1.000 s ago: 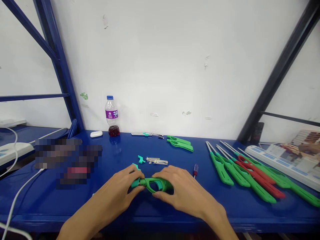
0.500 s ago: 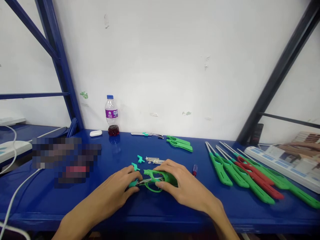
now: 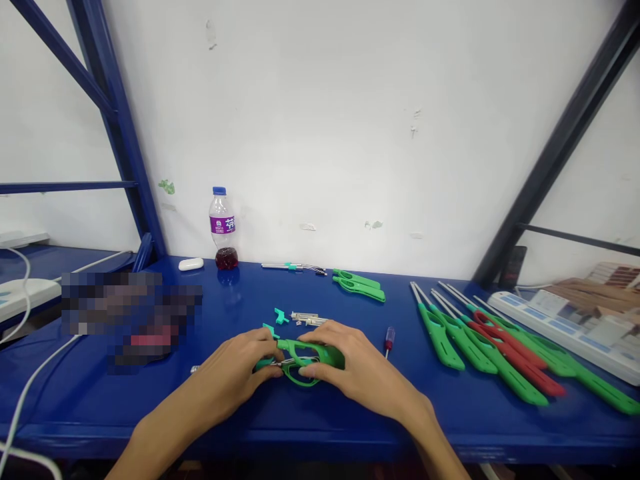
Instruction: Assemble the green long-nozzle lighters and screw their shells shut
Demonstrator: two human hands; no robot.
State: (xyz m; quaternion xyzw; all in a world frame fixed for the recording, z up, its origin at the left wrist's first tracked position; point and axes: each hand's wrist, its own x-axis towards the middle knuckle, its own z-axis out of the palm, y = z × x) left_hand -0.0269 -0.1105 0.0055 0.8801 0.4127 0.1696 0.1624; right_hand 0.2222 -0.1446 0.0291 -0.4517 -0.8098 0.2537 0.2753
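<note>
My right hand (image 3: 357,363) is closed around a green lighter handle (image 3: 336,358), whose two shell halves stand apart at the left end. My left hand (image 3: 237,363) pinches the lighter's metal tube by its teal collar (image 3: 263,363). The tube's tip (image 3: 194,369) pokes out left of that hand. Thin wires or rods run from the collar between the green halves. Beyond my fingers lie a teal trigger piece (image 3: 281,316), another partly hidden teal piece (image 3: 269,329) and several small metal parts (image 3: 305,318). My palms hide much of the held lighter.
A small screwdriver (image 3: 389,338) lies right of my right hand. Several long lighters (image 3: 487,353), green and red, fan out beside a white power strip (image 3: 565,337). Behind are green shell halves (image 3: 357,287), a tube assembly (image 3: 290,267), a bottle (image 3: 223,230) and a white case (image 3: 191,265).
My right hand has brought the green handle left, up to the teal collar at my left fingers. The tube's tip now shows past my left hand, and the screwdriver's shaft is uncovered.
</note>
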